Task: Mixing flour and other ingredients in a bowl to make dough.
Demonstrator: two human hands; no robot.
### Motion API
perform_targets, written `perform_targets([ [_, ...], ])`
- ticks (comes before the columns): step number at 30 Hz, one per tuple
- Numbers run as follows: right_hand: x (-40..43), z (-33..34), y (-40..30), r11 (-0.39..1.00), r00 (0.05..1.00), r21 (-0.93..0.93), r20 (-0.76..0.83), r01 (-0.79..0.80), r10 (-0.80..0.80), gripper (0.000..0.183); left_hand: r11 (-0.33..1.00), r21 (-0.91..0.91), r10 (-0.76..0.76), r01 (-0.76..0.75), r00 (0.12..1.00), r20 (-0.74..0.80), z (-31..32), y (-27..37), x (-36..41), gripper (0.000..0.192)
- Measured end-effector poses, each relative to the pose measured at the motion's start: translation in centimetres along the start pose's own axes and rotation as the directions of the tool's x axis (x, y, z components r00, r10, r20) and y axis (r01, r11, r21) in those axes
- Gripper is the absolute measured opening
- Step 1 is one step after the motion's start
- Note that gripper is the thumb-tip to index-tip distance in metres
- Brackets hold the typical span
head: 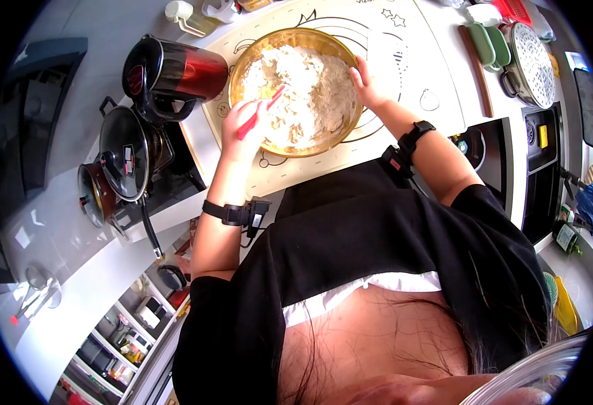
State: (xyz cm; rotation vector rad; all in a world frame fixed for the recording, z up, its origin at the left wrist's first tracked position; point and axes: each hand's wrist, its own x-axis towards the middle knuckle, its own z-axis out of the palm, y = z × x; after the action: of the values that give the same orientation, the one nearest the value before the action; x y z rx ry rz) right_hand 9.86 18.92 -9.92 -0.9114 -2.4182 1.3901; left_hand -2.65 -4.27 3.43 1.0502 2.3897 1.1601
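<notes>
A gold-coloured mixing bowl (347,134) stands on a cream baking mat (428,66) printed with line drawings. Inside it is a shaggy, clumpy flour mixture (322,81), brightly lit at the left and shaded at the right. My left hand (235,124) grips a red-handled utensil (277,95) at the bowl's near left side; its far end reaches into the mixture, so its type cannot be told. With my right hand (372,88) I hold the bowl's right rim, fingers at the edge.
Left of the bowl are a red-and-black electric kettle (195,71) and a lidded frying pan (124,152), its handle jutting past the counter edge. A wooden rolling pin (476,71), green containers (481,45) and a steamer pot (532,66) stand at right, near the sink (539,152).
</notes>
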Motion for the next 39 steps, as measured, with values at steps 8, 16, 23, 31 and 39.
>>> perform_targets([
  [8,-0.3,-0.4,-1.2,0.999,1.0,-0.04,0.008,-0.007,0.007,0.043,0.984,0.03,0.158,-0.178,0.929,0.335,1.5,-1.3,-2.3,0.013],
  [16,-0.1,-0.2,-0.5,1.0,1.0,0.0,-0.009,0.006,-0.006,0.043,0.999,-0.045,0.016,-0.01,0.992,0.125,-2.4,3.3,-2.0,0.014],
  [23,0.0,0.1,-0.3,0.997,0.998,0.03,-0.024,0.066,-0.065,0.043,0.996,-0.057,-0.059,0.075,0.966,0.253,0.9,-1.7,0.3,0.016],
  [31,-0.1,0.0,-0.1,0.998,0.999,0.035,-0.027,0.048,-0.047,0.042,0.941,-0.201,-0.286,0.274,0.958,-0.034,-3.9,-2.4,-0.2,0.017],
  [39,0.1,0.2,-0.5,0.995,0.997,0.071,-0.039,0.074,-0.071,0.041,0.882,-0.264,-0.438,0.391,0.886,-0.151,-1.6,-5.6,-1.5,0.017],
])
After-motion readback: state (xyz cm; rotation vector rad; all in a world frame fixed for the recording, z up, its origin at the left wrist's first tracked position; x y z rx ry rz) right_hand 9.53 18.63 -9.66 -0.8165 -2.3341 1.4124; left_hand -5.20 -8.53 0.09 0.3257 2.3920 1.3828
